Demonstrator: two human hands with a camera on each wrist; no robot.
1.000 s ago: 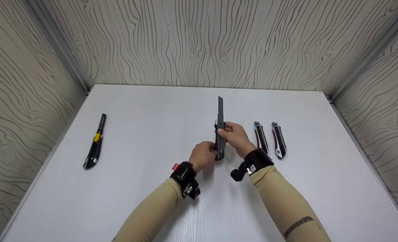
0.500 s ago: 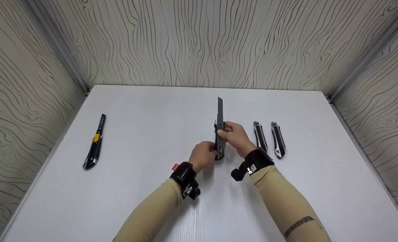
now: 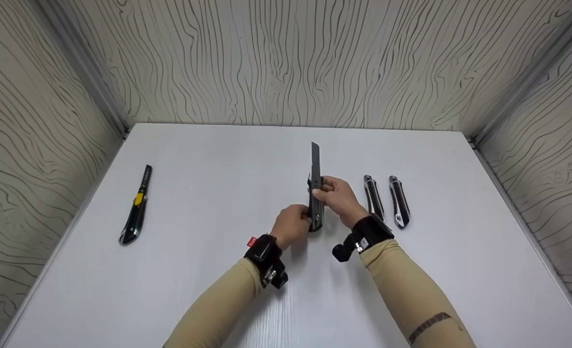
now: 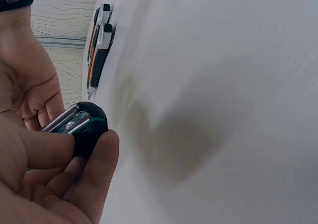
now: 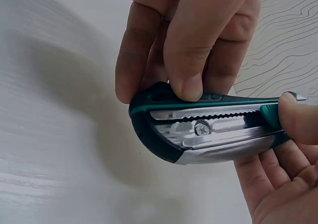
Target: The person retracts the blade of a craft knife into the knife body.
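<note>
A utility knife (image 3: 317, 210) with a grey and dark green handle is held above the white table, its long blade (image 3: 316, 154) out and pointing away from me. My left hand (image 3: 291, 226) pinches the rounded butt of the handle between thumb and fingers. Further up, my right hand (image 3: 341, 199) grips the same handle from the right. In the right wrist view the right thumb (image 5: 300, 119) lies against a green slider (image 5: 270, 115), with a toothed metal track and a screw beside it. The left wrist view shows the butt end (image 4: 92, 127) between the left fingers.
On the table's left lies a black utility knife with a yellow slider (image 3: 138, 198). Right of my hands lie two dark and silver utility knives, one nearer (image 3: 373, 195) and one farther right (image 3: 400, 203). Wood-grain panels (image 3: 276, 63) stand behind and at both sides.
Both hands keep their grip. In the head view, the blade tip and right thumb sit slightly lower than a second ago. The other knives stay put.
</note>
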